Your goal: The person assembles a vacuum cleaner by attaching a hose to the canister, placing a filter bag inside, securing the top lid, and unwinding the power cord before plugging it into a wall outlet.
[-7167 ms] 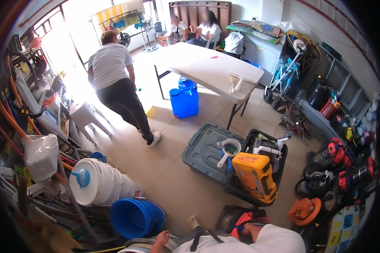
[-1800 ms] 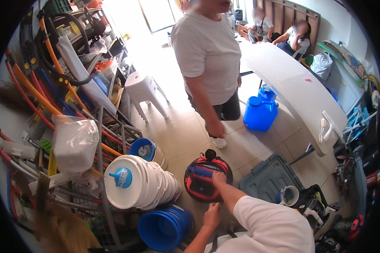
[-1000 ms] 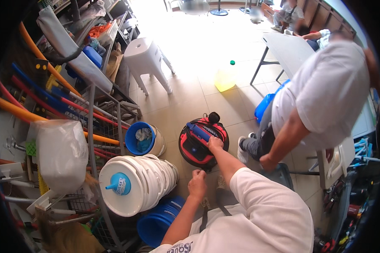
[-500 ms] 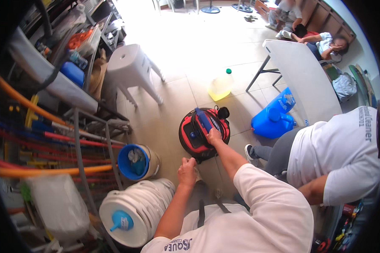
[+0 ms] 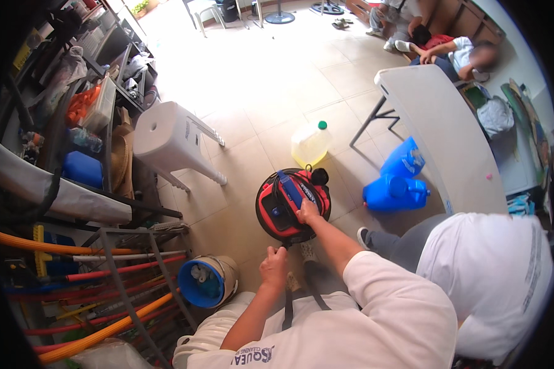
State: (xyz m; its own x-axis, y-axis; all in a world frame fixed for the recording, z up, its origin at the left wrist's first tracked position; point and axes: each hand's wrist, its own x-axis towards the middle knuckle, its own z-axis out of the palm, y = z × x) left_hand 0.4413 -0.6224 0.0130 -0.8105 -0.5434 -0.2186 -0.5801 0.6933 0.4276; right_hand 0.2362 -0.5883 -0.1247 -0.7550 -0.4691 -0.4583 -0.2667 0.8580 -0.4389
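A round red and black canister vacuum cleaner [image 5: 268, 206] stands on the tiled floor before me, a dark cord lying on its top. My right hand [image 5: 308, 211] is closed around the near end of the blue handle [image 5: 292, 187] across its lid. Just nearer to me, my left hand [image 5: 274, 265] is held closed in front of my body, beside the vacuum's near edge. Whatever its fingers hold, if anything, is hidden. Behind the vacuum stands a clear jug of yellow liquid [image 5: 311, 146] with a green cap.
Left are a white plastic stool [image 5: 166, 141], a blue-rimmed bucket with cloths [image 5: 184, 284] and a metal rack [image 5: 108, 258] of poles. Right are blue containers [image 5: 391, 192], a folding table [image 5: 437, 117] and a bent-over co-worker [image 5: 480, 270]. People sit at the far right.
My view has shifted, bringing more of the far floor into sight. The co-worker on the right has bent lower. My right hand stays on the vacuum's handle; my left remains closed.
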